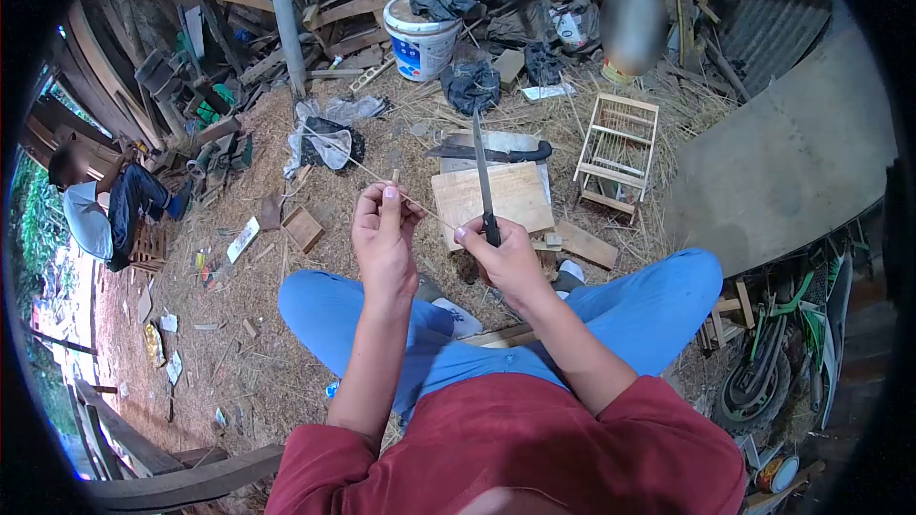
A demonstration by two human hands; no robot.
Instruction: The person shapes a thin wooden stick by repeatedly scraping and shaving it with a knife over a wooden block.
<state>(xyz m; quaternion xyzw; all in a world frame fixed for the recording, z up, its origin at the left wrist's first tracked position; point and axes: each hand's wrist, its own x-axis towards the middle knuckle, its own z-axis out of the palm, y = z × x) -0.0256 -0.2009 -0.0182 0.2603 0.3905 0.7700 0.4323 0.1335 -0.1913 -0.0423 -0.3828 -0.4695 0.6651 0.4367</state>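
Between my two hands runs a thin wooden stick (431, 214), slanting from upper left to lower right. The fingers of my left hand (384, 234) pinch it near its middle. My right hand (503, 253) is closed round the black handle of a knife (483, 172), whose long blade points away from me; its thumb is at the stick's lower right end. Beneath the knife lies a pale wooden board (458, 195). Just beyond the board rests a dark machete (534, 152) with a black handle. To the right stands a small wooden frame with thin slats (615, 172).
A white bucket (421, 50) with dark cloth on it stands ahead by a post (283, 24). Black plastic bags (470, 86) lie nearby. Another person (105, 191) sits at the far left. On the right are a large grey sheet (773, 162) and a motorbike wheel (754, 391).
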